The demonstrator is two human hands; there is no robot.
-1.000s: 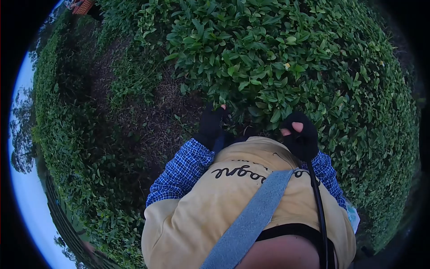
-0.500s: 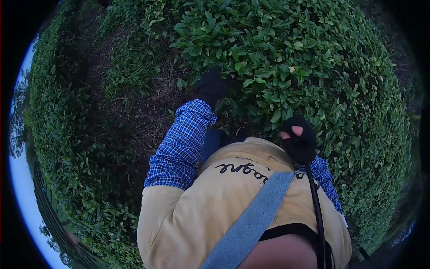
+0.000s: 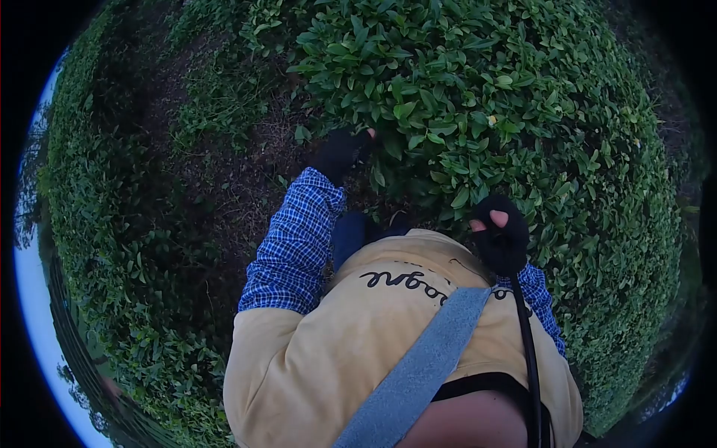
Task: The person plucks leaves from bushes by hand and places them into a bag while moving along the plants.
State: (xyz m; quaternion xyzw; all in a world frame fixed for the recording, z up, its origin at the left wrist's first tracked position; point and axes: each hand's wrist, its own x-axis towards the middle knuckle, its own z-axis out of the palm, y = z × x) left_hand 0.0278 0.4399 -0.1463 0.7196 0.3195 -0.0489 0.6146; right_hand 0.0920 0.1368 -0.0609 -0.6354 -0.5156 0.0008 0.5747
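Showing a person's two gloved hands beside a leafy bush (image 3: 478,89), from near to far: a grey-blue strap (image 3: 418,366) crosses a tan shirt (image 3: 299,358) with dark lettering; a black cord (image 3: 529,343) runs down the shirt's right side from the right hand (image 3: 500,235). The right hand is curled closed in a black fingerless glove, near the bush's near edge; whether it grips the cord or anything else cannot be told. The left hand (image 3: 340,155), beyond a blue checked sleeve (image 3: 295,239), reaches out to the bush's left edge; one bare fingertip (image 3: 371,134) lies close to the leaves, but whether the fingers are open or pinching foliage cannot be told. The bush spreads ahead and to the right, with a yellowish leaf (image 3: 492,119) in its foliage; bare ground (image 3: 261,160) lies along its left edge, and a hedge (image 3: 82,179) stands farther left, with pale sky (image 3: 33,299) beyond. For good work at the foliage, the left hand would best come in low, part crowded leaves lightly, and use the bare fingertips for feel; the glove and checked sleeve should stay free of twigs, and the cord clear of the branches.
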